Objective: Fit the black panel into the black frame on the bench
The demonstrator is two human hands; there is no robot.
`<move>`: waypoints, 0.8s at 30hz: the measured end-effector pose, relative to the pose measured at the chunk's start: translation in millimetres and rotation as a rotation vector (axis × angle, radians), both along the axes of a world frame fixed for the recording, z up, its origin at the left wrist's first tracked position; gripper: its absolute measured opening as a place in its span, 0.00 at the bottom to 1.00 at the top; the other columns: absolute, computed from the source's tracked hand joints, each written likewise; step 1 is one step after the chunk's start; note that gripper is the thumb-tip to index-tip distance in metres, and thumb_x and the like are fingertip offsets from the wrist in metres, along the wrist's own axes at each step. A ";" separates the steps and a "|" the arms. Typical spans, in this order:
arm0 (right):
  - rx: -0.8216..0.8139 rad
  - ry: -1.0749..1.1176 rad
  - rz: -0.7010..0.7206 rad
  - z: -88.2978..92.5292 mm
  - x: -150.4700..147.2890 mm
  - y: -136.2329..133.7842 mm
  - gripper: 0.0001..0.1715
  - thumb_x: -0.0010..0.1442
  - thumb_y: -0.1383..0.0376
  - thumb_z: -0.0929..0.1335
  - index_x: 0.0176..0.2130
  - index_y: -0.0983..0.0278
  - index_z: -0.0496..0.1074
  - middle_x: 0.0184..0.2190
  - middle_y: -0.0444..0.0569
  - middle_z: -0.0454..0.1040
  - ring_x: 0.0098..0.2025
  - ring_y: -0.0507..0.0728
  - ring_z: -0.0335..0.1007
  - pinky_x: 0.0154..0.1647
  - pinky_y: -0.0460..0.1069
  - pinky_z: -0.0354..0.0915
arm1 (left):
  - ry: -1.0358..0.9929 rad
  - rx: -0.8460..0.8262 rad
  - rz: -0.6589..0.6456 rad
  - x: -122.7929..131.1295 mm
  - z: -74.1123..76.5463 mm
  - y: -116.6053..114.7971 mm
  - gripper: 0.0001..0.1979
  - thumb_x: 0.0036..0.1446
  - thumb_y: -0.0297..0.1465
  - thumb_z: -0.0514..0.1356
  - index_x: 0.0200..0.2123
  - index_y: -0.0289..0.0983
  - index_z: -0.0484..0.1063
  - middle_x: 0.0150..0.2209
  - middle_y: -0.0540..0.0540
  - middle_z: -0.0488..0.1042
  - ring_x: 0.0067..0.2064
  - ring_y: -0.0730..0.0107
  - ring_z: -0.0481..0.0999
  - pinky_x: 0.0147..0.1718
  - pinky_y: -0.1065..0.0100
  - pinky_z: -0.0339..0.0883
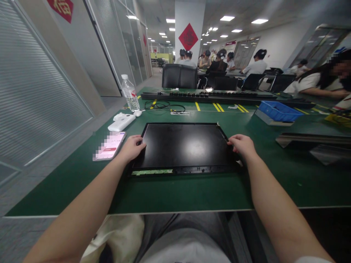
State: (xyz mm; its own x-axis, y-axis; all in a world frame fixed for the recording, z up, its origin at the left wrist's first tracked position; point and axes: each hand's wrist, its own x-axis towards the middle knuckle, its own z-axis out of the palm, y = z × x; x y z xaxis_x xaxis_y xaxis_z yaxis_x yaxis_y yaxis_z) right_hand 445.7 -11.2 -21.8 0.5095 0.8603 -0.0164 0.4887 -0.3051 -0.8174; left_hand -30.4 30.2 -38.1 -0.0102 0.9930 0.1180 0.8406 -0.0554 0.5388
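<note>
A black flat display panel [183,146] lies on the green table [175,193] in front of me, with a green circuit strip along its near edge. My left hand [132,147] grips the panel's left edge, fingers curled over it. My right hand [241,144] holds the right edge the same way, close to a thin loose strip at that side.
A phone [110,145] lies left of the panel, beside a white device [121,122] and a water bottle [130,93]. Black cables [164,106] and a long black bar [208,96] lie behind. A blue tray [278,110] and a metal frame [312,140] sit right. Several people sit at far tables.
</note>
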 end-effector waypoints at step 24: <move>-0.057 -0.155 -0.009 12.9 -11.2 -6.9 0.06 0.58 0.69 0.68 0.35 0.65 0.78 0.34 0.49 0.83 0.17 0.48 0.66 0.20 0.44 0.64 | 0.235 0.140 -0.280 9.8 7.3 -14.7 0.32 0.56 0.49 0.62 0.59 0.37 0.76 0.64 0.32 0.67 0.66 0.38 0.65 0.67 0.42 0.55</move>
